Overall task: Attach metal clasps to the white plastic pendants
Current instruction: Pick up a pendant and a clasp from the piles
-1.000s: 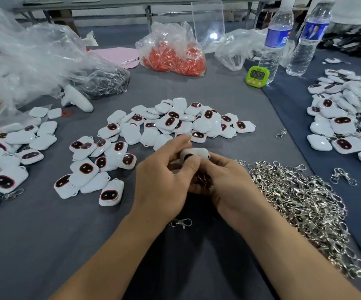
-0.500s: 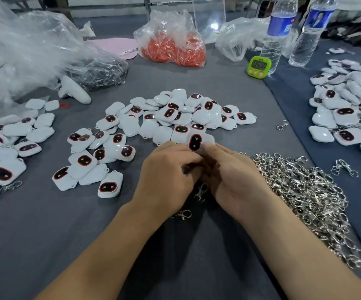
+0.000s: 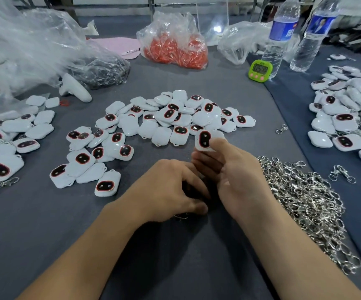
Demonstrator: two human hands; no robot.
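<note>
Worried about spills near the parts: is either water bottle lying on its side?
No, the bottle behind the green timer and the second bottle both stand upright.

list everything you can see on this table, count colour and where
held pendant: one, white with a dark red-rimmed face, raised just in front of the centre pile
loose pendants: many, white, piles at centre, left and right
clasps: a large heap, silver, near right; a few strays around it
timer: one, green, far right of centre
water bottles: two, clear with blue labels, beside the timer
bag of orange-red pieces: one, clear plastic, far centre
plastic bags: several, clear, far left
table cloth: one, grey, under everything
left hand: one, near centre, fingers curled; what it holds is hidden
right hand: one, beside it, thumb and fingers pinch the held pendant
</note>
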